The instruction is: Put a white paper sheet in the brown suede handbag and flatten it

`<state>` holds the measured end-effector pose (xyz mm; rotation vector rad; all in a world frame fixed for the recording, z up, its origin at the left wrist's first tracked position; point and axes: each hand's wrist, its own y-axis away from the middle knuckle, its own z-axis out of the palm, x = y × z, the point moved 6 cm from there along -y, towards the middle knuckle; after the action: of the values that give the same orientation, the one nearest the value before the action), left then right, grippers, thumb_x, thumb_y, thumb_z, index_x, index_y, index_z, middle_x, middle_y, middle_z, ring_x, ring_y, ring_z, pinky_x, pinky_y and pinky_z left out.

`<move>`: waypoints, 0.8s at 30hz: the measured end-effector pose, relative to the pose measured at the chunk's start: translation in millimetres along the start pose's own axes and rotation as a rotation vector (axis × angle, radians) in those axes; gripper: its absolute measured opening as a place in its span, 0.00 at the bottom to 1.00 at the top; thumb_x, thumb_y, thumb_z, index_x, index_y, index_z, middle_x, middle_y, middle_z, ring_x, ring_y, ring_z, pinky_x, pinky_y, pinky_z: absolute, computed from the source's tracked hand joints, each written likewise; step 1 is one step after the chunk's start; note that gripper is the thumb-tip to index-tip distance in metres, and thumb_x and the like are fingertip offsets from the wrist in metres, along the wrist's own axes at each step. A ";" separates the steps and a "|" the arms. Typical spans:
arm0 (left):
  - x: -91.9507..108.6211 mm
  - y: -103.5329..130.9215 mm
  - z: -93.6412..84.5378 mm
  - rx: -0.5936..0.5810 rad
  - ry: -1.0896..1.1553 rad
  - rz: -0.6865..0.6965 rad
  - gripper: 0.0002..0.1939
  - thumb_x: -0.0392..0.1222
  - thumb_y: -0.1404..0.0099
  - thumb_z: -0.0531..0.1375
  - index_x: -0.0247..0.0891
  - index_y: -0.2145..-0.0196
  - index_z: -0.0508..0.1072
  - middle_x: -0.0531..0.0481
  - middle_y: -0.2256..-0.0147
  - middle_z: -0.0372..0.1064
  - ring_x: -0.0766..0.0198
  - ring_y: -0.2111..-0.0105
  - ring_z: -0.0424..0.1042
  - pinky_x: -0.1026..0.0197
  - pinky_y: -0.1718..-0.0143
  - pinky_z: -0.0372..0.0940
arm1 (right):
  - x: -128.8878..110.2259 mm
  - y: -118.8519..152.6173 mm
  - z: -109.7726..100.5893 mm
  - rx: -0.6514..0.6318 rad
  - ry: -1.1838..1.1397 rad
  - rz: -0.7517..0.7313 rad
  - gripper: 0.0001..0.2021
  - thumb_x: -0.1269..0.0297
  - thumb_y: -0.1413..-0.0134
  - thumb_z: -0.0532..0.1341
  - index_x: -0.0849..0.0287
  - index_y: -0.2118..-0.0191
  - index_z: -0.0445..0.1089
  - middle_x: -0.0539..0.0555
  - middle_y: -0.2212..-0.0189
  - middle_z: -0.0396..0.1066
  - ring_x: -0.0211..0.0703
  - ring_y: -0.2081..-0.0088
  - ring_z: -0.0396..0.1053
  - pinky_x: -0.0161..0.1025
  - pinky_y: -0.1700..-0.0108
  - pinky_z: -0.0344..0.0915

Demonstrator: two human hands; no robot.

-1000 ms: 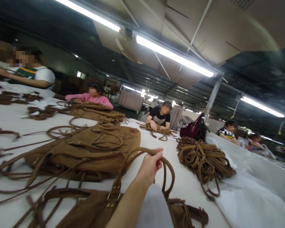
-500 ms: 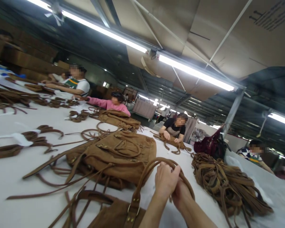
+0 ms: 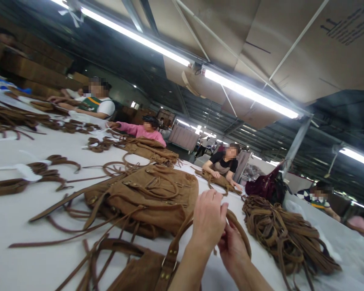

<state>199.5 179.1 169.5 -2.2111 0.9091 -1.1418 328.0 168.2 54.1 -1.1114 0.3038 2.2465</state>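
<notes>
1. Left hand closed round the handle; right hand touches it just below, grip unclear from here.
2. That handle's brown bag lies toward the tabletop's near edge.
3. Strap pile, toward the right edge.

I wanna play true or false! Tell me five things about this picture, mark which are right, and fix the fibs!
1. The bare left hand is at an arched, brown, leather-like bag handle. True.
2. The bare right hand is far away from the left hand. False: it is close beside it.
3. A person in a pink long-sleeved top is across the table. True.
4. The big tabletop is black. False: it is white.
5. The tangled heap of flat brown straps lies left of both hands. False: it lies to their right.
</notes>
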 end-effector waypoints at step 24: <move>-8.0 2.1 46.8 -0.061 0.328 0.019 0.10 0.36 0.33 0.49 0.41 0.73 0.60 0.52 0.73 0.65 0.61 0.70 0.64 0.60 0.69 0.51 | -32.7 71.6 -1.1 -0.163 0.581 0.351 0.29 0.43 0.76 0.74 0.59 0.72 0.63 0.39 0.85 0.58 0.23 0.87 0.45 0.25 0.87 0.36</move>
<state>234.6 189.1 139.1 -2.0912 1.1054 -1.5152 300.2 97.4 74.6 -1.9220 0.5971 2.2179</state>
